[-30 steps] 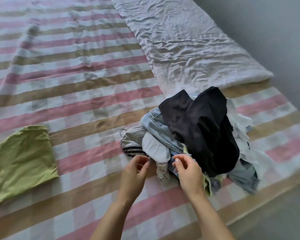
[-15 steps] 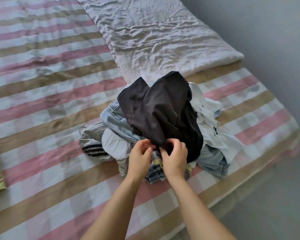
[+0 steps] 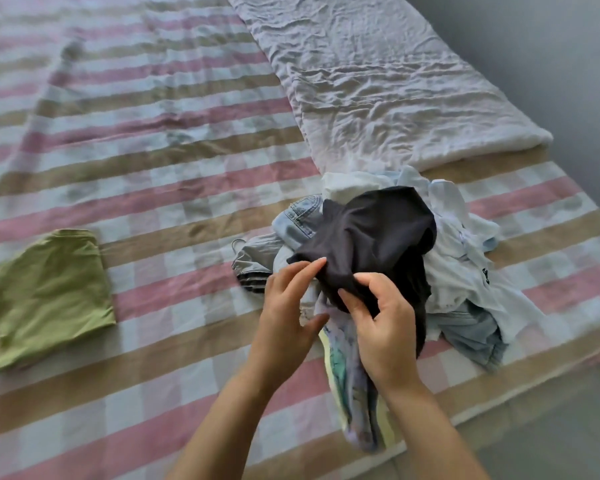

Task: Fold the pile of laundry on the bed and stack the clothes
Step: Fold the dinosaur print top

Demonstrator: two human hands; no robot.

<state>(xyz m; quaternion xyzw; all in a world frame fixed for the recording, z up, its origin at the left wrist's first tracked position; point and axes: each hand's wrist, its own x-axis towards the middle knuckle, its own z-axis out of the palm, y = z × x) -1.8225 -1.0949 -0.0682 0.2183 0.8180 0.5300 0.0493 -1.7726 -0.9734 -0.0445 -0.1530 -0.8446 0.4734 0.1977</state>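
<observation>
A black garment point(image 3: 378, 233) is gripped at the top of the pile of laundry point(image 3: 471, 327), which is heaped near the right front corner of the bed point(image 3: 174, 188), close to its edge. A fold of the dark cloth is pinched between the thumb and curled fingers of the right hand point(image 3: 385, 327), while the left hand point(image 3: 284, 313) is laid against the garment's near corner with fingers extended and the thumb held apart below (whether any cloth is caught under those fingertips cannot be made out). Beneath the black piece, pale jeans point(image 3: 300, 220) and a white shirt point(image 3: 465, 282) are tangled together, and a pastel garment point(image 3: 354, 393) is draped over the mattress edge under the wrists. One green garment point(image 3: 49, 299) is seen folded flat well to the left, so the job is judged to be at an early stage, with the second item being picked out. A firmer two-handed hold is called for next, so that the black piece can be lifted free of the heap and spread on the bare striped cover between pile and green stack. A crumpled white quilt point(image 3: 378, 81) is laid along the far right side.
</observation>
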